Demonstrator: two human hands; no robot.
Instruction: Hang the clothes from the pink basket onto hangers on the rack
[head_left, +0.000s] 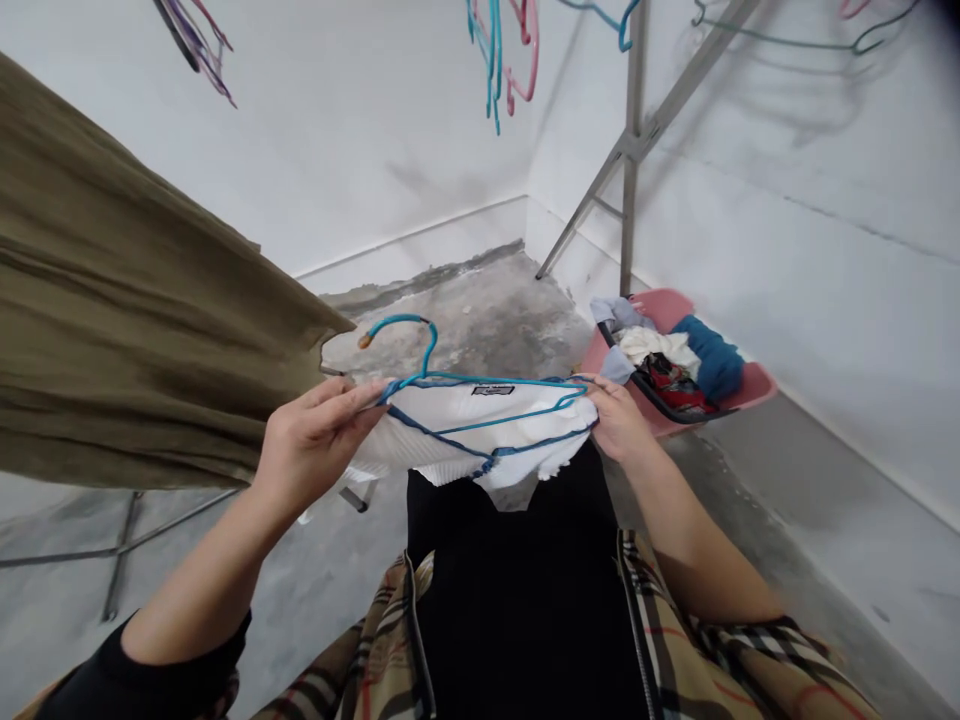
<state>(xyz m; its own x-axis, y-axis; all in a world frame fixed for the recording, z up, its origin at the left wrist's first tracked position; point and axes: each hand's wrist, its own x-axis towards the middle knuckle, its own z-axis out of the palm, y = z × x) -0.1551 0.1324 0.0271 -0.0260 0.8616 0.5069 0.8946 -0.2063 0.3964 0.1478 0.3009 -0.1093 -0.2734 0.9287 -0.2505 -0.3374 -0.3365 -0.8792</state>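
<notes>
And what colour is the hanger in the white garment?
The hanger is turquoise, its hook tip brownish, as the head view shows.

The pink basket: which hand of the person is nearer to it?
Right. The right hand, on the right side of the white top, appears close to the pink basket, left of it; the left hand is farther left, at the top's other side.

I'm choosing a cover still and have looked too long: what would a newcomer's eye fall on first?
Probably the white garment with blue trim at centre, held between the left hand and right hand, a turquoise hanger showing in its neckline. Next, perhaps, the big olive cloth filling the left side, then the pink basket of fabrics at right.
</notes>
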